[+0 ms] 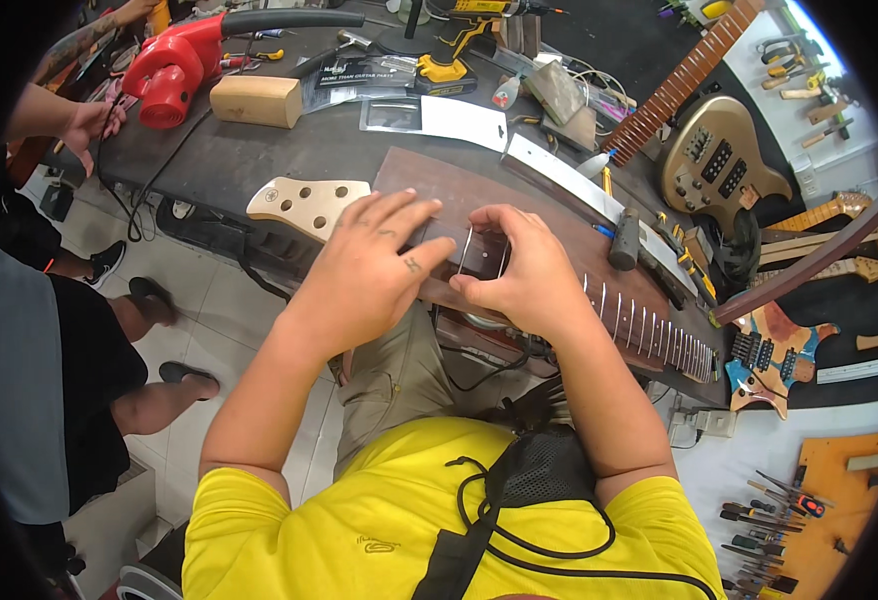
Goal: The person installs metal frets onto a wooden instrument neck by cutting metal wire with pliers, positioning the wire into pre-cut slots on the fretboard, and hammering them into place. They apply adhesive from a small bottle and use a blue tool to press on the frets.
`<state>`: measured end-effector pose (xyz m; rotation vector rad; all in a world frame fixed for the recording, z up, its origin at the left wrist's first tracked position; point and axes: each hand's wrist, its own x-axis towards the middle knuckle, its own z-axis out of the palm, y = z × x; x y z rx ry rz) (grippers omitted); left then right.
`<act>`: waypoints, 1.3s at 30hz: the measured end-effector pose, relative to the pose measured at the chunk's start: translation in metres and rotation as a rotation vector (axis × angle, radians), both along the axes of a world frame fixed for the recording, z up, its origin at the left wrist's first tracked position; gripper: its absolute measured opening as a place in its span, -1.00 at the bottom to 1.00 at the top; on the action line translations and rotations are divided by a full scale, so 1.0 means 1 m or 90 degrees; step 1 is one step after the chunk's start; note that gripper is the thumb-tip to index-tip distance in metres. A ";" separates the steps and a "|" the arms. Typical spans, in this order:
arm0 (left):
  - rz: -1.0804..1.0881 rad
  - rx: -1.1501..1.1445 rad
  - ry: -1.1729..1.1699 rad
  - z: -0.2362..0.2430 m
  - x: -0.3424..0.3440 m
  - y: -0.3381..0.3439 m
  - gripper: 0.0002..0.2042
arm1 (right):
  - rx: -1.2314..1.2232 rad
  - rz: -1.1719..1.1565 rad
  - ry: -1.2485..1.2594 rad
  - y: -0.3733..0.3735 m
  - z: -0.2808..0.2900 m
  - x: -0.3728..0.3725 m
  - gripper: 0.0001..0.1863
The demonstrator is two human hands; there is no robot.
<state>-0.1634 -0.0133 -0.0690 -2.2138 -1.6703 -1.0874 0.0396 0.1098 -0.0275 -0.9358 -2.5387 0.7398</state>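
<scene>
both hands on a guitar neck at the fret slots

a dark-fingerboard guitar neck (559, 270) lies across the bench (259, 150) edge, its long axis running from the pale headstock (304, 205) on the person's left down to the close-set frets on the right. the left hand (369, 265) rests flat on the neck just past the headstock, fingers spread and loosely extended, gripping nothing but pressing on the wood. the right hand (524, 265) is just beside it, fingers curled and pinched on a short bent piece of fret wire (484, 250) that sits crosswise on the fingerboard, between the two hands. the wire lies at the right hand's fingertips, and the left forefinger reaches towards it. a small hammer (627, 238) lies beyond the neck, nearer the right hand. a red blower (174, 65) and a yellow drill (459, 40) sit further back.
</scene>
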 end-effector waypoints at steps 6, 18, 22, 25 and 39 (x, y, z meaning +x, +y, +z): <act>-0.007 -0.037 0.085 -0.012 0.001 0.008 -0.61 | 0.011 -0.009 -0.002 0.001 -0.003 0.001 -0.28; -0.010 -0.052 0.079 -0.008 0.005 0.011 -0.58 | -0.031 -0.016 -0.028 0.004 0.002 0.002 -0.29; -0.022 -0.048 0.079 -0.010 0.005 0.015 -0.58 | 0.049 0.027 0.049 0.008 0.000 0.016 -0.26; -0.012 -0.044 0.089 -0.011 0.002 0.011 -0.58 | 0.059 -0.065 0.070 0.026 0.038 0.054 -0.40; -0.008 -0.019 0.094 -0.010 0.002 0.011 -0.64 | 0.430 -0.095 -0.349 0.121 0.041 0.261 -0.74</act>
